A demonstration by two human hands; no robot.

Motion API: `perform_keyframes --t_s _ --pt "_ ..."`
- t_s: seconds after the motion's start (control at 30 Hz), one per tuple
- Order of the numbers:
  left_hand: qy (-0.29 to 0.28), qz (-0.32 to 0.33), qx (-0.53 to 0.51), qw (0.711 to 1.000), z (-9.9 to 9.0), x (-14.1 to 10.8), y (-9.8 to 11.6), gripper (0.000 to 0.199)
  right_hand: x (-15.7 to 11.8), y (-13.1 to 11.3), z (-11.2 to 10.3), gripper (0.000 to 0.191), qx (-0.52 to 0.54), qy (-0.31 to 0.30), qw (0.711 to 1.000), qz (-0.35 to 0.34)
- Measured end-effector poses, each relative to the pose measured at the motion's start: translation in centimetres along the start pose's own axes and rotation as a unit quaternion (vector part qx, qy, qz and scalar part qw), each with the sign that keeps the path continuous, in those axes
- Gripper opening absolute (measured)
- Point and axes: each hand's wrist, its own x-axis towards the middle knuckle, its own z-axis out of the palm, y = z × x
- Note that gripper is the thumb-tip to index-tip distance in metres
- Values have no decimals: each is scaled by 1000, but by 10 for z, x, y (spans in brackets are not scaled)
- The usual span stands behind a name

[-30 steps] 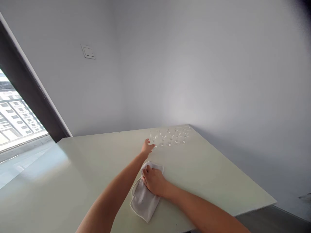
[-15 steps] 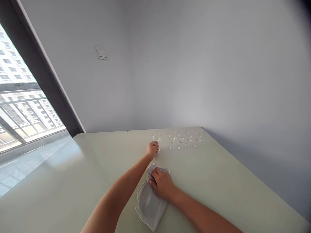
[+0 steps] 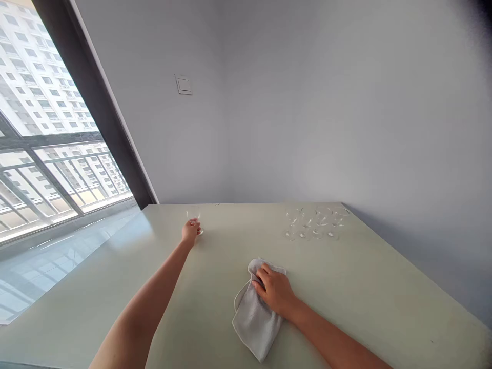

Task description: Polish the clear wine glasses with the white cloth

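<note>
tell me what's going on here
A person's left hand holds a stemmed glass near the far edge of the table, on the left; whether it is lifted is hard to tell. The right hand grips a pale cloth on the table, nearer the person. Four more stemmed glasses stand together toward the far right.

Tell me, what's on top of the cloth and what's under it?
The right hand is on top of the cloth. The table is under it; anything else there is covered, so I can't tell.
</note>
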Motion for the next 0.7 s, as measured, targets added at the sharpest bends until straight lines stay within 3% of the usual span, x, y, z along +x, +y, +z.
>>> perform_keyframes --t_s 0.13,0.27,0.37,0.43,0.53,0.63,0.7 --pt "53 -23 -10 998 -20 17 1 24 0 1 1 17 5 0 1000 2" --pt "104 -43 -14 994 -26 15 2 27 0 1 -1 16 6 -3 1000 1" --pt "180 -61 -4 982 -19 -2 0 45 0 0 -1 15 7 -8 1000 5" --pt "200 -64 2 978 -3 -20 -2 52 1 -1 -2 15 7 -11 1000 4" --pt "126 -61 0 990 40 -53 -5 45 2 -2 -2 14 6 -14 1000 4" --pt "-53 -69 -4 996 97 -87 -4 28 3 -3 -5 15 4 -21 1000 7" --pt "-176 -76 -6 981 136 -108 0 25 4 -3 -7 17 7 -29 1000 5"
